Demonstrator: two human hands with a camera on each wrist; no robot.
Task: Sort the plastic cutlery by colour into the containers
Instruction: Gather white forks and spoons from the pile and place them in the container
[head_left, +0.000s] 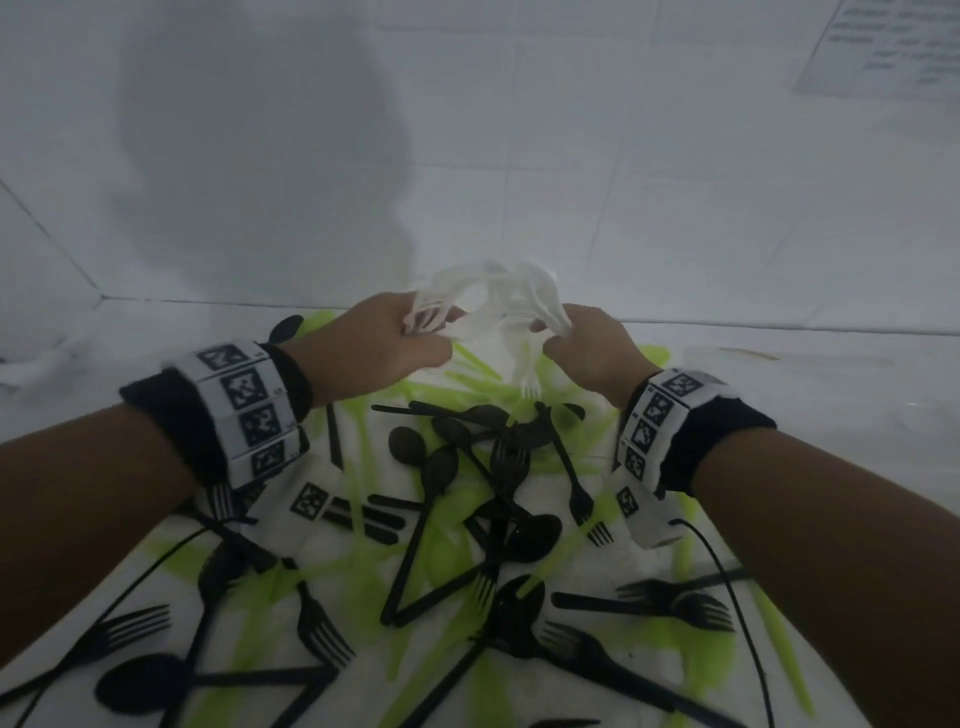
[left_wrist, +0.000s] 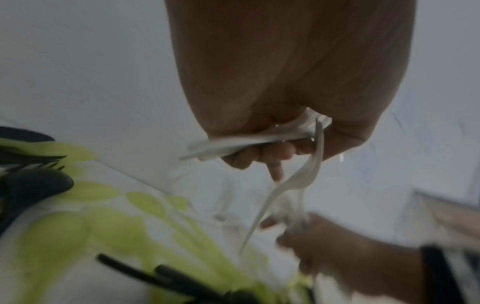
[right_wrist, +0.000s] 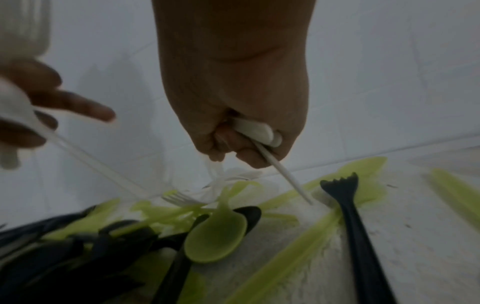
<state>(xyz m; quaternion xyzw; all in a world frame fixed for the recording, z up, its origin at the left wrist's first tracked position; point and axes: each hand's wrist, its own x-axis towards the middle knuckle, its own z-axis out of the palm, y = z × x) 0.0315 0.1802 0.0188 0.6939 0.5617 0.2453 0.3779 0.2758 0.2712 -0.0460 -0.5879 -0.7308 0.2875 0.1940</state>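
Overhead, white tiled floor (head_left: 519, 156), black cutlery (head_left: 467, 493), green cutlery (head_left: 363, 597), both hands' fingers (left_wrist: 275, 152) gripping white cutlery (head_left: 493, 296).

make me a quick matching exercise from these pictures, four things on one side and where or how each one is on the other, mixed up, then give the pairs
Things:
1. left hand
2. right hand
3. green spoon
4. black fork

States:
A. lies on the pile, bowl up
B. grips white cutlery at the right
C. lies flat, tines pointing away
D. grips white cutlery at the left

Pairs: 1-D, 2-B, 3-A, 4-C
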